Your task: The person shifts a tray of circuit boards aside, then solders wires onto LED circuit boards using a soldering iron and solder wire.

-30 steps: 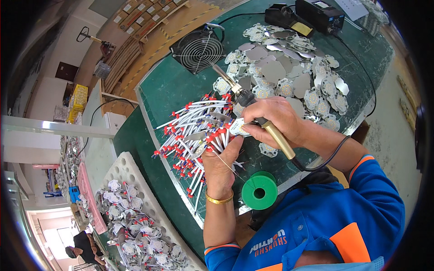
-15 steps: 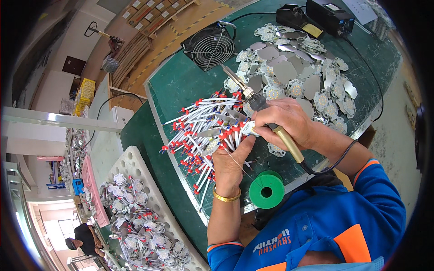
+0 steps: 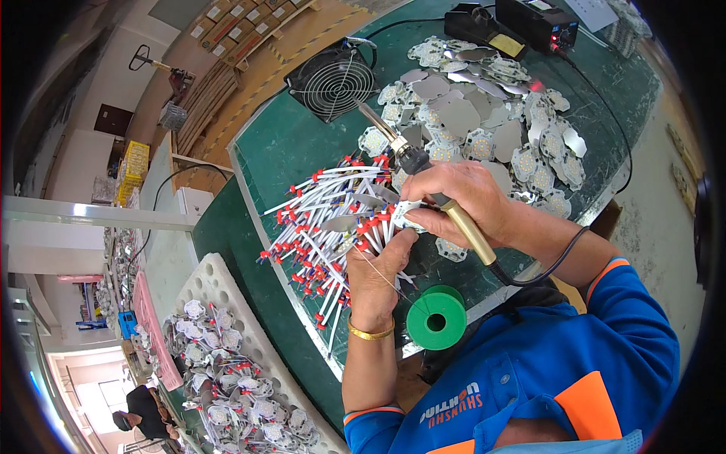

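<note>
My right hand is closed around a soldering iron, whose metal tip points up and left toward the fan, away from the work. Its thumb and forefinger also pinch a small white LED board. Close below it, my left hand is closed on a bunch of white wires with red connectors; several metal-backed boards stick out there. A thin strand of solder runs from the left fingers to a green solder spool by the table edge. The left fingertips are partly hidden.
More white wires lie heaped left of my hands. LED boards are piled behind. A black fan, an iron stand and a soldering station stand farther back. A foam tray of wired boards is at left; another person sits beyond.
The whole view has shifted slightly, moving the scene left. A red light now glows on the soldering station. Both hands keep nearly the same hold, and the iron's tip stays raised.
</note>
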The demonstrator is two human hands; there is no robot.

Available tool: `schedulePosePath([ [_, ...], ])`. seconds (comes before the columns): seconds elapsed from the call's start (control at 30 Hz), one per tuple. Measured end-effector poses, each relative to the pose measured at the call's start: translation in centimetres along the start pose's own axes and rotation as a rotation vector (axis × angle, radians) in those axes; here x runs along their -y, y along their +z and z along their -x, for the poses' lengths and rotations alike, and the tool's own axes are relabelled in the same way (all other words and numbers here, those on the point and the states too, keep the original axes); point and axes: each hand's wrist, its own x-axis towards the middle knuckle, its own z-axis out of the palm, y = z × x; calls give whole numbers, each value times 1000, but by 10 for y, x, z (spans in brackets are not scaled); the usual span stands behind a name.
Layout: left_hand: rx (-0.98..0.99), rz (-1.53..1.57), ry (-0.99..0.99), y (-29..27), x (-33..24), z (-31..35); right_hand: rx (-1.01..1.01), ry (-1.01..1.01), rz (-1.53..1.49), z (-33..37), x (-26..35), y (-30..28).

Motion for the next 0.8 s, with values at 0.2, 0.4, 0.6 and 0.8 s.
schedulePosePath([
  [0.2,-18,135,-49,-3,0,-1,16,-32,34,-2,4,-2],
  [0.4,-31,188,-65,-5,0,-1,20,-23,34,0,3,-2],
  [0.6,-104,113,-19,0,-1,0,0,-63,53,-2,3,-3],
  [0.8,-83,151,-13,2,-2,1,-17,-35,24,0,4,-1],
])
